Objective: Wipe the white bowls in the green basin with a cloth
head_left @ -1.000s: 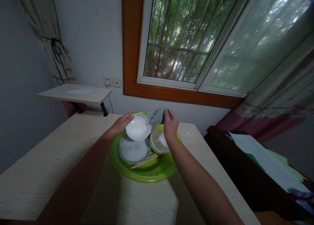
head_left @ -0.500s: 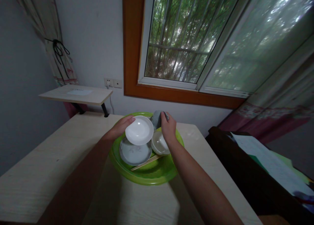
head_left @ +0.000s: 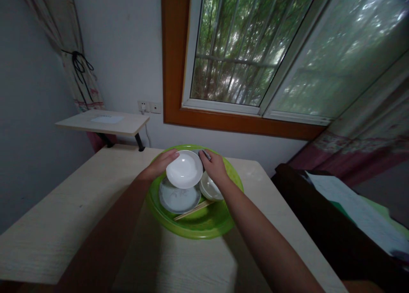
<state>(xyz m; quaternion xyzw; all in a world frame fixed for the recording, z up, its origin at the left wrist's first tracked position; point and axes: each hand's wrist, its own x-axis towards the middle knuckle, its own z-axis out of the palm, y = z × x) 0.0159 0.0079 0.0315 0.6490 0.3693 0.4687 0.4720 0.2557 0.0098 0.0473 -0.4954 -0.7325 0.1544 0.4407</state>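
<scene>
A white bowl (head_left: pixel 184 169) is tilted toward me above a green basin (head_left: pixel 204 231), its left rim gripped by my left hand (head_left: pixel 161 163). At the bowl's right rim, my right hand (head_left: pixel 214 167) is closed on a grey cloth (head_left: pixel 207 155); most of the cloth is hidden behind the bowl and fingers. Below the held bowl, a pale plate (head_left: pixel 179 199) lies in the basin. Another white bowl (head_left: pixel 209 188) sits to its right, partly covered by my right wrist. A pair of chopsticks (head_left: pixel 193 211) rests in front of the plate.
The basin stands on a light wooden table (head_left: pixel 96 212). A small raised shelf (head_left: pixel 128 127) with a paper is at the back left. Beyond the right table edge, papers (head_left: pixel 348 208) lie on a dark surface. Window and wall are behind.
My right hand has moved left with the cloth, up against the bowl's right rim, and less of the cloth shows. My left hand keeps its hold on the bowl. The view has shifted slightly.
</scene>
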